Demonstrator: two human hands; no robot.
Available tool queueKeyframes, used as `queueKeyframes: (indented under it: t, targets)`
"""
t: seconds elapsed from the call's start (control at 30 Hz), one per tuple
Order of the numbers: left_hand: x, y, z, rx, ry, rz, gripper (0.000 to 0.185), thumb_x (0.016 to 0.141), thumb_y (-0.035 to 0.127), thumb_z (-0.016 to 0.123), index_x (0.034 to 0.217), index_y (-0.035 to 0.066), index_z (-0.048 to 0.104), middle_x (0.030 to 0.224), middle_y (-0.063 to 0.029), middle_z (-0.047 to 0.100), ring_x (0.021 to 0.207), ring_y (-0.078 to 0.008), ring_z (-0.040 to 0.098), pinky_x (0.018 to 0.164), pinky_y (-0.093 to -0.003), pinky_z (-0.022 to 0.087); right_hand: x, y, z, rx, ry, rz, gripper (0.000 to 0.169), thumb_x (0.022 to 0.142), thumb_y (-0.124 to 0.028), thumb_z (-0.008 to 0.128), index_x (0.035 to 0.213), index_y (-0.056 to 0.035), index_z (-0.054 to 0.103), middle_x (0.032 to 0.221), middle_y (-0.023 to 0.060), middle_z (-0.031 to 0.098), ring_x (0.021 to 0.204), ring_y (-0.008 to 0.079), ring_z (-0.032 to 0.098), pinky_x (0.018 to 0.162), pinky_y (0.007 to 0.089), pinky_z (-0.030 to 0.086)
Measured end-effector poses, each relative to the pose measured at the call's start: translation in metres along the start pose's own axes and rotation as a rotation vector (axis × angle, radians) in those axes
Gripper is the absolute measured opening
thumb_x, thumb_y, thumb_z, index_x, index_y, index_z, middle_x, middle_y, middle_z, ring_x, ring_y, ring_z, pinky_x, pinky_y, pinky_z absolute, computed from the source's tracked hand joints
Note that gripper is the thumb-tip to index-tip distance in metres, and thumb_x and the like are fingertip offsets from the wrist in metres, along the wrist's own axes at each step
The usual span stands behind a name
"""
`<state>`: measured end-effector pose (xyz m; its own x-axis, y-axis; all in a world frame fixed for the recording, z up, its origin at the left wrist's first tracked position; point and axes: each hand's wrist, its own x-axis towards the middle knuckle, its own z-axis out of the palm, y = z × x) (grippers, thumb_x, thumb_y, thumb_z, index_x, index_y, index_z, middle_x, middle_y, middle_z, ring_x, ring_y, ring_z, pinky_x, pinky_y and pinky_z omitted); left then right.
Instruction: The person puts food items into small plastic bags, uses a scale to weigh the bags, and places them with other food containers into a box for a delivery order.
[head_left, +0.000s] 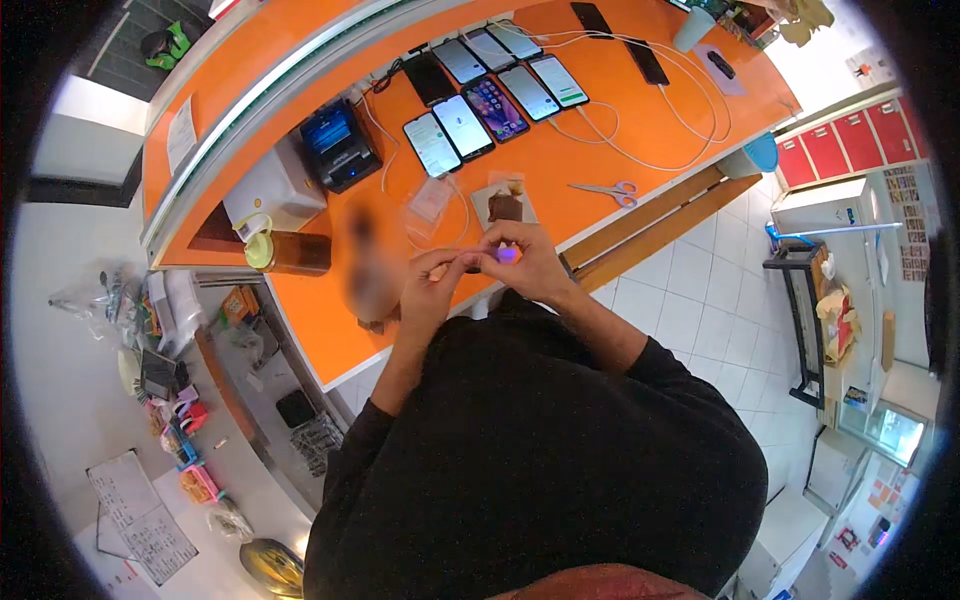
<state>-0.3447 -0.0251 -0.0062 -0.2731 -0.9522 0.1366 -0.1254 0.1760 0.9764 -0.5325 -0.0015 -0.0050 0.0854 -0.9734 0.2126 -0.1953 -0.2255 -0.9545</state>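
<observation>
Both hands meet at the near edge of the orange counter (525, 195). My left hand (431, 289) and my right hand (529, 259) pinch a small item between their fingertips; its kind cannot be told. A small purple object (508, 255) shows at the right hand's fingers. Just beyond them, a brown item (505, 206) lies on a pale flat piece (528, 204). Clear plastic packets (429, 206) rest to its left. Scissors with light purple handles (619, 193) lie to the right.
Several lit smartphones (495, 109) with white cables (679, 157) lie farther back. At left stand a black device with a screen (341, 146), a white box (274, 187) and a lidded jug of brown liquid (292, 251). A wooden bench (652, 225) runs along the counter's right side.
</observation>
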Motion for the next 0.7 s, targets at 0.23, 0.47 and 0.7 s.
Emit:
queueKeyframes:
  t: [0.23, 0.47, 0.7]
  targets:
    - [0.010, -0.024, 0.045, -0.074, 0.109, 0.031, 0.016, 0.096, 0.006, 0.057, 0.088, -0.005, 0.066, 0.077, -0.0069, 0.068, 0.068, -0.0125, 0.064, 0.063, -0.0266, 0.052, -0.010, 0.016, -0.022, -0.048, 0.000, 0.018, 0.014, 0.088, -0.010, 0.070, 0.096, 0.0011, 0.067, 0.086, 0.0102, 0.070, 0.081, 0.0151, 0.066, 0.073, 0.0290, 0.050]
    - [0.046, -0.034, 0.094, -0.197, 0.061, -0.151, 0.024, 0.102, 0.016, 0.051, 0.093, -0.002, 0.064, 0.082, -0.0051, 0.066, 0.074, -0.0110, 0.062, 0.066, -0.0256, 0.050, -0.023, 0.046, -0.063, -0.030, 0.154, 0.184, 0.010, 0.092, -0.006, 0.063, 0.093, 0.0034, 0.064, 0.084, 0.0121, 0.070, 0.077, 0.0170, 0.067, 0.073, 0.0301, 0.051]
    - [0.140, -0.133, 0.096, 0.689, 0.081, 0.286, 0.036, 0.094, 0.030, 0.061, 0.120, 0.004, 0.059, 0.095, -0.0133, 0.068, 0.100, -0.0267, 0.062, 0.086, -0.0391, 0.048, -0.017, 0.087, -0.106, -0.178, 0.477, 0.011, 0.011, 0.097, -0.008, 0.054, 0.104, -0.0007, 0.056, 0.090, 0.0129, 0.068, 0.081, 0.0195, 0.067, 0.077, 0.0308, 0.052]
